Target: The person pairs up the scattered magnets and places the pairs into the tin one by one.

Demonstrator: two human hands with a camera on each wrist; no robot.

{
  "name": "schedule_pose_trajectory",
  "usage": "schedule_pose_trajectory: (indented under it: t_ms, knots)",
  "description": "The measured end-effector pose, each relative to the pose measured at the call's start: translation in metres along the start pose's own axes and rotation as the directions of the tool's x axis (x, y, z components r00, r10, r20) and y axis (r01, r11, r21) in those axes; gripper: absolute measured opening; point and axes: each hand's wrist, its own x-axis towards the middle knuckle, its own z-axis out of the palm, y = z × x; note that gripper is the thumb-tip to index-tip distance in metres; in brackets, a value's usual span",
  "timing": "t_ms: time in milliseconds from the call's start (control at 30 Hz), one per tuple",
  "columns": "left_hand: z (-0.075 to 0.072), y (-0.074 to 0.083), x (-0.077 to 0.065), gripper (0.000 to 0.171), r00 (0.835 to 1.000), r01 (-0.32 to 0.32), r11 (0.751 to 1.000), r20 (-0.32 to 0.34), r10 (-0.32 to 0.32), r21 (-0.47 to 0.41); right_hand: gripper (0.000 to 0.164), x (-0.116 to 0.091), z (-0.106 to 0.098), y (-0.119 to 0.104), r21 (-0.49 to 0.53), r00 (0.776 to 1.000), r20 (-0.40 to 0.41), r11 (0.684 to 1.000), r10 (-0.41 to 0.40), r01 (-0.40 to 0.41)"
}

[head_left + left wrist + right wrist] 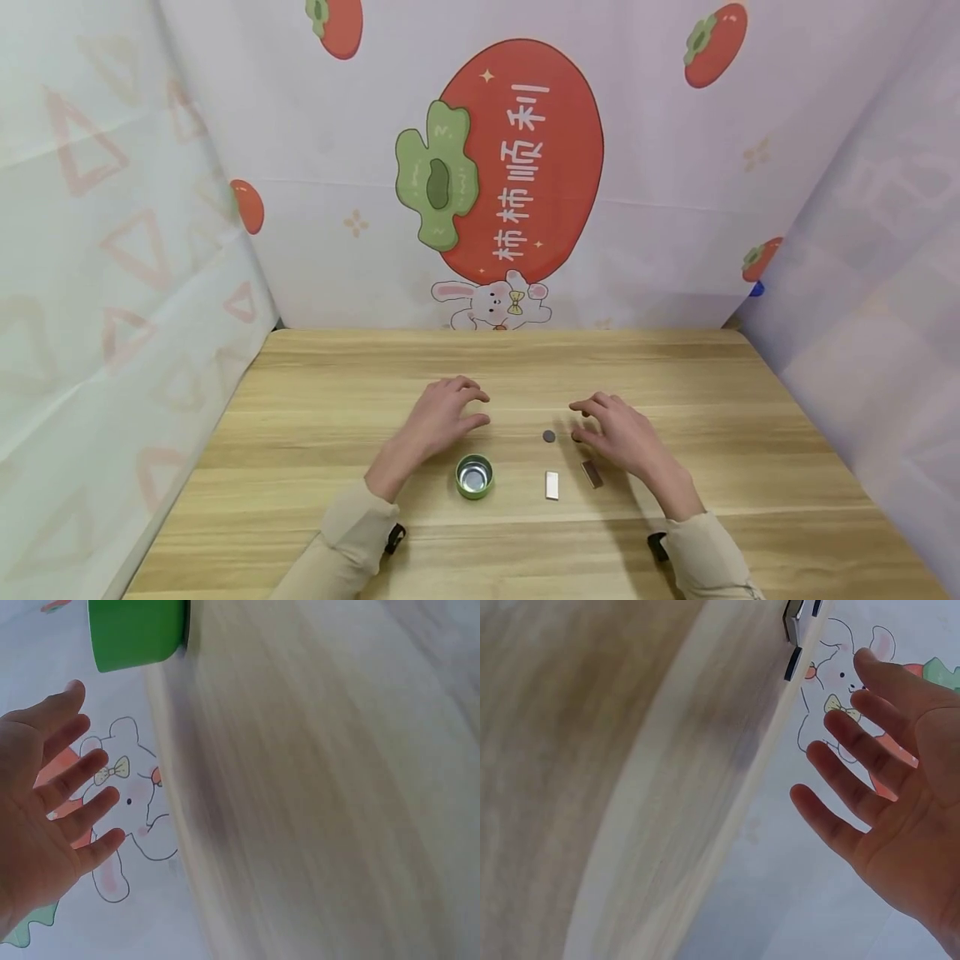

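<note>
Both hands hover over the wooden table with nothing in them. My left hand [444, 418] has its fingers spread and lightly bent, just beyond a small round green tin [474, 477] with a shiny metal inside; the tin's green side [139, 634] shows at the top of the left wrist view. On the other side, my right hand [621, 432] is relaxed, fingers apart, above several small pieces. A dark round disc [549, 436] lies left of its thumb, and a second disc [577, 436] is partly hidden under the thumb. Nearer me lie a silvery-white rectangular piece [552, 485] and a brown rectangular piece [592, 474].
The wooden table [337, 367] ends at a white back cloth [322, 250] printed with persimmons and a rabbit. Cloth walls stand at the left [112, 275] and right [870, 250]. Black straps [395, 538] sit at the wrists near the beige sleeves [352, 525].
</note>
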Motion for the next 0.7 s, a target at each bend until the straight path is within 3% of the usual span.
schedule_pose_trajectory:
  t_ms: [333,700]
  knots:
    - [0.011,0.011,0.015,0.025,0.997,-0.077,0.997,0.030,0.077,0.004,0.031,-0.001,0.000,0.004,0.000,0.996,0.081,0.999,0.044,-0.045]
    - [0.025,0.042,0.029,0.026,0.998,-0.033,0.998,0.063,0.029,0.059,0.028,-0.001,-0.004,0.003,0.015,0.991,0.124,0.998,0.052,-0.054]
